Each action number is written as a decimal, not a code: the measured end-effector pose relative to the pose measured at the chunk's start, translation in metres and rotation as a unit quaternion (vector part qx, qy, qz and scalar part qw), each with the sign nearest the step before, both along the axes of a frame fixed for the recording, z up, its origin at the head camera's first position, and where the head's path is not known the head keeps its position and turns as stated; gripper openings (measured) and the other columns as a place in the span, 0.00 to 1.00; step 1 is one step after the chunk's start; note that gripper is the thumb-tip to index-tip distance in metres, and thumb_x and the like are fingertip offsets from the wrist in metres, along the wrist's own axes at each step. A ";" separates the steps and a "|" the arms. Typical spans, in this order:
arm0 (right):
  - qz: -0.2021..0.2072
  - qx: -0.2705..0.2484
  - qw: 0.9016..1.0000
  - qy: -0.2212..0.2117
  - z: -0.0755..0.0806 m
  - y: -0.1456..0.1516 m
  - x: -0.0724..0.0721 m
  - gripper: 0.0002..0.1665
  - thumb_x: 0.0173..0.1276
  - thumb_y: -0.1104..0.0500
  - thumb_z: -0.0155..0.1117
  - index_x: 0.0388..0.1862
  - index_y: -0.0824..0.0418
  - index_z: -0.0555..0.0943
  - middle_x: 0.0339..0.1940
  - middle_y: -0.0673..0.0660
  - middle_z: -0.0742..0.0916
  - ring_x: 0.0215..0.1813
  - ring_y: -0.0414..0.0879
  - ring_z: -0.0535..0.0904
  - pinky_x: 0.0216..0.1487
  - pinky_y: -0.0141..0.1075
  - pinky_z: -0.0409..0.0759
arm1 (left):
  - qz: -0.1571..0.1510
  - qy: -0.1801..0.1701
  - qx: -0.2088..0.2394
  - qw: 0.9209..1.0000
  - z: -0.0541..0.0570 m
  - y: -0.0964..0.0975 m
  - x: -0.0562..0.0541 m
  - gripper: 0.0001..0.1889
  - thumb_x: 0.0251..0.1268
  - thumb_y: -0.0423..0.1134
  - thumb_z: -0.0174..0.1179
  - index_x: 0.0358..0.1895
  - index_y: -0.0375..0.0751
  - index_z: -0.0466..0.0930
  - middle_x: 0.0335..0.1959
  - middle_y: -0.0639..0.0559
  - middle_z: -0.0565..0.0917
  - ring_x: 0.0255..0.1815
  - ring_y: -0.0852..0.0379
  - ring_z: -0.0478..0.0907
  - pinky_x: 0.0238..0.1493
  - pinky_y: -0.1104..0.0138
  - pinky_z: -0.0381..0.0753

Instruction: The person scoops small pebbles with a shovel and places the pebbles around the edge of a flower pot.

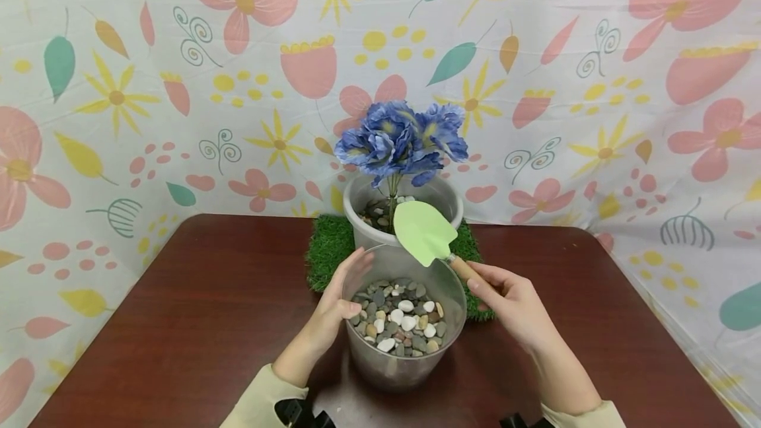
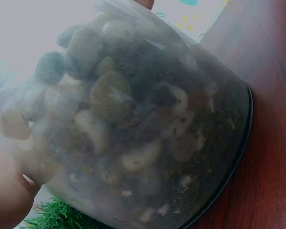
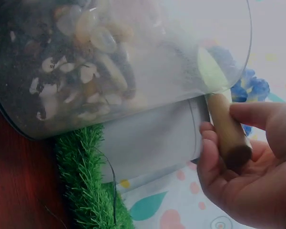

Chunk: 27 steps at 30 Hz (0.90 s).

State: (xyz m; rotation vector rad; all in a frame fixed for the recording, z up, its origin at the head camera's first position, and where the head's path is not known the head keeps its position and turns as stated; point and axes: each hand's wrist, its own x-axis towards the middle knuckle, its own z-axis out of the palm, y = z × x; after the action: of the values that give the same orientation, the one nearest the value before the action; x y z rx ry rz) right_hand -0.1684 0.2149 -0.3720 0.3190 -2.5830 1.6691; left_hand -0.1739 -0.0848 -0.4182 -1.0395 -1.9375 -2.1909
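Observation:
A clear pot point(image 1: 389, 368) stands at the near middle of the table, with grey, white and tan pebbles point(image 1: 397, 322) inside. My left hand point(image 1: 333, 306) holds its left side, thumb near the rim and fingers along the wall. Between the thumb and fingers of my right hand point(image 1: 514, 299) is the wooden handle point(image 3: 229, 131) of a small garden trowel, whose light green blade point(image 1: 423, 230) is over the pot's far rim. Behind stands a light grey flowerpot point(image 1: 368, 233) with pebbles and blue artificial flowers point(image 1: 395, 137). Through the clear wall, the left wrist view shows stones point(image 2: 112, 95).
The flowerpot is on a green artificial grass mat point(image 1: 329, 249). Dark reddish-brown wood forms the table point(image 1: 208, 302). At its back hangs a white cloth point(image 1: 250, 117) printed with flowers and leaves.

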 end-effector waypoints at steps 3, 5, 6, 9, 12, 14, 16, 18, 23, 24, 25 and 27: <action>0.027 0.013 1.000 -0.001 -0.003 0.001 0.002 0.24 0.67 0.57 0.60 0.58 0.68 0.76 0.41 0.52 0.86 0.32 0.40 0.79 0.32 0.35 0.80 | 0.000 0.001 -0.001 1.000 0.000 0.000 0.000 0.44 0.51 0.37 0.47 0.74 0.32 0.42 0.71 0.27 0.54 0.73 0.38 0.52 0.69 0.70 0.55; 0.041 0.007 0.999 -0.011 -0.003 0.001 0.003 0.23 0.66 0.59 0.60 0.57 0.70 0.76 0.40 0.57 0.86 0.32 0.39 0.79 0.32 0.35 0.80 | 0.001 0.000 -0.003 1.000 0.000 0.000 0.000 0.44 0.51 0.37 0.47 0.74 0.32 0.42 0.72 0.28 0.54 0.73 0.38 0.52 0.69 0.71 0.55; 0.046 0.001 0.999 -0.017 -0.004 0.001 0.003 0.23 0.66 0.60 0.60 0.56 0.71 0.76 0.40 0.59 0.85 0.33 0.39 0.80 0.32 0.35 0.80 | 0.002 -0.001 -0.004 1.000 0.000 0.000 0.000 0.44 0.51 0.37 0.47 0.74 0.32 0.42 0.72 0.28 0.54 0.73 0.37 0.52 0.69 0.71 0.55; 0.049 -0.007 0.998 -0.029 -0.004 0.000 0.005 0.22 0.65 0.61 0.61 0.55 0.73 0.75 0.41 0.65 0.85 0.34 0.37 0.80 0.32 0.34 0.80 | 0.002 -0.004 -0.008 1.000 0.000 0.000 0.000 0.43 0.51 0.37 0.47 0.74 0.34 0.42 0.72 0.29 0.53 0.73 0.35 0.51 0.69 0.70 0.55; 0.041 -0.006 0.998 -0.038 -0.004 0.000 0.008 0.22 0.63 0.62 0.63 0.53 0.73 0.76 0.42 0.65 0.85 0.35 0.38 0.81 0.32 0.35 0.81 | 0.000 -0.004 -0.008 1.000 0.000 0.000 0.000 0.43 0.51 0.37 0.47 0.75 0.35 0.42 0.72 0.28 0.53 0.73 0.34 0.50 0.70 0.68 0.54; 0.037 -0.003 0.999 -0.039 -0.004 0.001 0.010 0.21 0.62 0.63 0.63 0.52 0.73 0.76 0.41 0.65 0.85 0.34 0.38 0.81 0.31 0.36 0.81 | -0.002 -0.003 -0.007 1.000 0.000 0.000 -0.001 0.43 0.51 0.38 0.48 0.75 0.36 0.43 0.72 0.28 0.53 0.73 0.34 0.50 0.70 0.67 0.54; 0.035 -0.006 0.999 -0.038 -0.006 0.001 0.012 0.20 0.62 0.64 0.63 0.51 0.74 0.75 0.40 0.65 0.85 0.33 0.38 0.81 0.30 0.36 0.81 | -0.003 0.000 -0.003 1.000 0.000 0.000 -0.001 0.44 0.51 0.38 0.48 0.75 0.36 0.43 0.72 0.27 0.53 0.73 0.34 0.50 0.71 0.67 0.54; 0.034 -0.011 0.999 -0.033 -0.008 0.001 0.013 0.20 0.62 0.64 0.63 0.50 0.76 0.75 0.40 0.67 0.85 0.33 0.38 0.82 0.30 0.37 0.82 | -0.004 0.001 -0.001 1.000 0.001 -0.001 -0.002 0.44 0.51 0.38 0.49 0.75 0.36 0.43 0.72 0.26 0.52 0.73 0.35 0.51 0.71 0.67 0.54; 0.006 -0.019 0.999 -0.038 -0.013 0.004 0.016 0.20 0.61 0.64 0.64 0.49 0.75 0.75 0.40 0.66 0.85 0.33 0.38 0.83 0.30 0.38 0.82 | -0.007 -0.003 0.001 1.000 0.000 -0.001 -0.002 0.44 0.51 0.37 0.48 0.75 0.35 0.42 0.72 0.26 0.52 0.74 0.36 0.50 0.71 0.65 0.54; -0.001 -0.020 0.999 -0.041 -0.013 0.004 0.017 0.20 0.61 0.64 0.64 0.49 0.75 0.76 0.40 0.66 0.85 0.33 0.38 0.82 0.30 0.38 0.82 | -0.007 -0.002 0.002 1.000 0.000 -0.001 -0.002 0.44 0.51 0.37 0.48 0.75 0.35 0.42 0.72 0.26 0.52 0.74 0.36 0.50 0.71 0.65 0.54; -0.005 -0.019 0.999 -0.044 -0.015 0.005 0.017 0.20 0.61 0.64 0.64 0.49 0.76 0.76 0.39 0.66 0.85 0.33 0.38 0.82 0.30 0.38 0.82 | -0.006 -0.002 0.002 1.000 0.000 -0.002 -0.001 0.44 0.51 0.37 0.48 0.75 0.35 0.42 0.72 0.26 0.52 0.74 0.37 0.50 0.71 0.65 0.53; -0.009 -0.019 0.998 -0.053 -0.017 0.008 0.018 0.21 0.61 0.64 0.64 0.49 0.76 0.75 0.39 0.66 0.85 0.32 0.38 0.82 0.29 0.38 0.82 | -0.005 -0.001 0.002 1.000 -0.001 -0.002 -0.001 0.44 0.51 0.37 0.48 0.74 0.34 0.42 0.71 0.26 0.52 0.74 0.37 0.51 0.71 0.65 0.54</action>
State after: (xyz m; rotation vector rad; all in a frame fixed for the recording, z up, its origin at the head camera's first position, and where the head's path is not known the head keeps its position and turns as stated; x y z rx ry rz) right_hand -0.1499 0.2225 -0.3893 0.2100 -2.6170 1.7727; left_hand -0.1752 -0.0866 -0.4196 -1.0495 -1.9331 -2.1993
